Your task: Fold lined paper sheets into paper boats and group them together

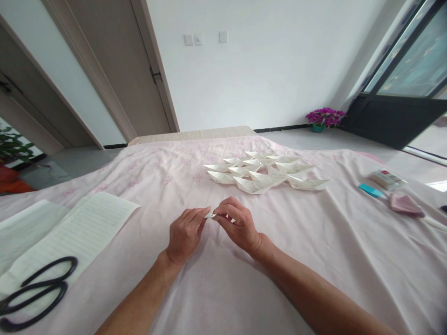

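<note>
Cloth (pixel 223 293), two hands (pixel 186 232) (pixel 240 225), one seemingly folded paper (pixel 210 214)

Pink cloth-draped surface (pixel 314 251), rumpled — paper boats (pixel 257 185) clustered, lined sheets (pixel 104 211) and black-handled scissors (pixel 45 282) at left, wrapped pack (pixel 386 178), blue object (pixel 370 190) at right

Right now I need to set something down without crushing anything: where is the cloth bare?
Bare cloth lies between the right forearm and the pink item, and between the paper sheets and the left hand. It's crowded beyond the right hand, where paper boats cluster, and at far left, where scissors lie on the sheets.
</note>
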### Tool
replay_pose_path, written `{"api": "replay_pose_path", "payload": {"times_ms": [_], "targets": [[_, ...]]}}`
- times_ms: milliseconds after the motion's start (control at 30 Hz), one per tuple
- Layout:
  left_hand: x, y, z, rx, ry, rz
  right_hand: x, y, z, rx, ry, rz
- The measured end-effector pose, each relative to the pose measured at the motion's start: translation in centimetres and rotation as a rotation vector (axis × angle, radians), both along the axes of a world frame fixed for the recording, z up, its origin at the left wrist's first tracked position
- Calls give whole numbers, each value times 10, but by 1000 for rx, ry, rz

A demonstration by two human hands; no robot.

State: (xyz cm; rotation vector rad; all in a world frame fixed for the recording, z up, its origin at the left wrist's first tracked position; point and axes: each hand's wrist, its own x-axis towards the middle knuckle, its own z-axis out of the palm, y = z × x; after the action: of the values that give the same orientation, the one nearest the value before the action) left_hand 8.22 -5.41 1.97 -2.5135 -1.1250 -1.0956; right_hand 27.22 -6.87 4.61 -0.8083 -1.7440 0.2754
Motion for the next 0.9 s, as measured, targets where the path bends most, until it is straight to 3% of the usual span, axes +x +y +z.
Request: {"api": "replay_pose_path", "payload": {"times_ms": [100,267,500,667,900], "targets": [[-4,3,6,50,18,26,2,-1,1,137,-98,-10],[-5,15,7,53,-4,132,5,5,-11,315,-469,-146],[-3,4,-13,-357,-207,-114,5,17,-31,90,-712,-230],[-1,-9,-15,-538,-372,-85,0,16,-32,-6,-722,-232],[7,-9,-21,-700,-638,-15,-8,14,-32,-115,-710,-251]]}}
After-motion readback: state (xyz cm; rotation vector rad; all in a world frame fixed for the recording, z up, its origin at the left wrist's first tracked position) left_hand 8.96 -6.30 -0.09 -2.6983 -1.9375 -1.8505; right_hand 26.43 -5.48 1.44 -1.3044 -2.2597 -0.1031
